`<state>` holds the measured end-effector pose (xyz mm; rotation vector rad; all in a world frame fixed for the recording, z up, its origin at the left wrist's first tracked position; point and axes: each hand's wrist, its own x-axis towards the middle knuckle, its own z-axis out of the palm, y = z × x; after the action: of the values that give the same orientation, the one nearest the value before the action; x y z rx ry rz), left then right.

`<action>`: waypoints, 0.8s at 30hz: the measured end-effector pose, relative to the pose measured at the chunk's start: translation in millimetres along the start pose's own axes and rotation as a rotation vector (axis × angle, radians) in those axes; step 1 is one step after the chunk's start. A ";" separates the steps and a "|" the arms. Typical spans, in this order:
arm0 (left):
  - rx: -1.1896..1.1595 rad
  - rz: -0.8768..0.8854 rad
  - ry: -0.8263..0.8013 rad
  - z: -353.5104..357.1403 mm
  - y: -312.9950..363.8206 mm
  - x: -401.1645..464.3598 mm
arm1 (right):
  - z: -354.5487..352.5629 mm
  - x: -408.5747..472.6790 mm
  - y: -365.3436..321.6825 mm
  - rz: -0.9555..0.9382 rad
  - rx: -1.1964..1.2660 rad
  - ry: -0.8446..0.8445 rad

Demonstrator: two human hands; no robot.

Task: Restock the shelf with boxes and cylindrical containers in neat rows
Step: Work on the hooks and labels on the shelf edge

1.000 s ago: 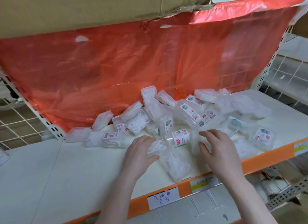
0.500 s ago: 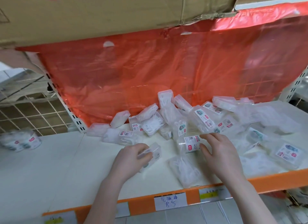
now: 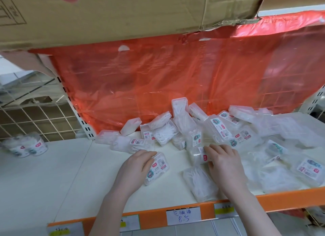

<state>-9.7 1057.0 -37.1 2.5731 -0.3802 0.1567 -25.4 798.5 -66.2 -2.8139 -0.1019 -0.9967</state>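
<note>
While two cylindrical containers (image 3: pixel 28 147) stand close together at the far left of the white shelf (image 3: pixel 52 174), in front of a wire grid (image 3: pixel 38 118), most of the stock lies in a loose heap further right. Along the shelf's orange front edge (image 3: pixel 151 216) hang price tags, one of them a handwritten tag (image 3: pixel 182 215) reading 8.5. Overhead sits a large cardboard box (image 3: pixel 123 12), and below it a red plastic sheet (image 3: pixel 175 74) covers the back of the bay.

Left of centre, the left hand (image 3: pixel 135 167) rests on the shelf with its grip closed round a clear labelled box (image 3: pixel 157 167); the fingers curl over the box's upper left end, and the box lies tilted, label up, on the shelf surface, apart from the heap. Behind it, a scatter of small clear boxes (image 3: pixel 158 130) leans against the red sheet, some on edge, some flat, none in rows.

Just right of centre, the right hand (image 3: pixel 225 163) lies palm down, its fingertips curled onto a clear cylindrical container (image 3: pixel 197 155) that lies on its side with a red label showing; the grip is on that container. Below this hand a clear box of white picks (image 3: pixel 200 184) lies flat near the shelf's front edge. Further right the heap of clear boxes (image 3: pixel 281 142) spreads to the frame's edge, overlapping and touching one another.
</note>
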 end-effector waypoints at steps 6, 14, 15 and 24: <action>0.048 0.032 -0.006 4.2 -4.8 -0.9 | 4.9 0.6 -2.0 -0.068 -0.018 -0.038; 0.072 0.024 -0.021 4.7 -17.2 -5.1 | -1.3 10.3 4.5 -0.118 0.097 -0.169; 0.080 0.029 -0.030 5.2 -18.6 -5.7 | -1.7 12.1 3.9 -0.114 0.096 -0.185; 0.077 0.023 -0.111 5.2 -17.2 -8.6 | -3.6 21.9 -8.3 -0.150 0.118 -0.234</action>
<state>-12.6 1070.4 -51.6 2.6618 -0.4528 0.0379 -11.7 806.4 -48.6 -2.8336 -0.3902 -0.6589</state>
